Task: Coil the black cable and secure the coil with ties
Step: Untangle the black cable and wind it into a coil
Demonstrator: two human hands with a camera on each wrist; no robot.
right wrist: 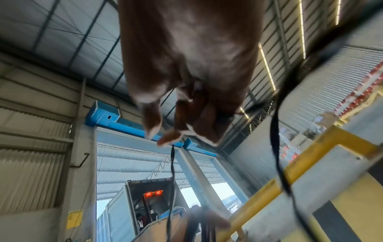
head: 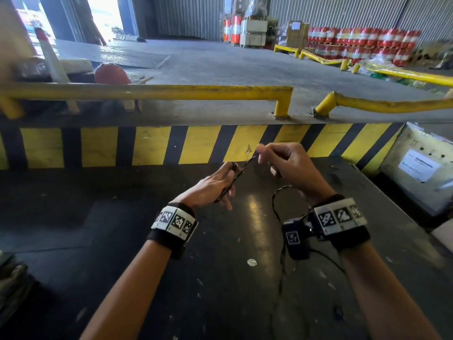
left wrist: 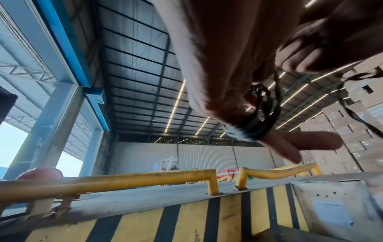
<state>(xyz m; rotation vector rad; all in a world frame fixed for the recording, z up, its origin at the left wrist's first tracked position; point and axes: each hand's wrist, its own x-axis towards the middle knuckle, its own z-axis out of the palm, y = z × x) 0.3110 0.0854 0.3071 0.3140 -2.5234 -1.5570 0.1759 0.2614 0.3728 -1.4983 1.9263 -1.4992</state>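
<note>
A thin black cable (head: 241, 171) runs taut between my two hands above a dark table (head: 122, 241). My left hand (head: 221, 182) holds several turns of it wound round the fingers (left wrist: 286, 147); the coil (left wrist: 248, 127) shows in the left wrist view. My right hand (head: 277, 158) pinches the cable between thumb and forefinger (right wrist: 168, 139), up and to the right of the left hand. From there the cable (right wrist: 172, 172) stretches down to the left hand. A slack loop (head: 277, 207) hangs under the right wrist and trails toward the near table edge.
A yellow-and-black striped wall (head: 171, 146) rises just behind the table, topped by yellow guard rails (head: 152, 92). A grey metal box with a paper label (head: 419, 165) stands at the table's right. Red-and-white drums (head: 362, 42) are stacked far across the warehouse floor.
</note>
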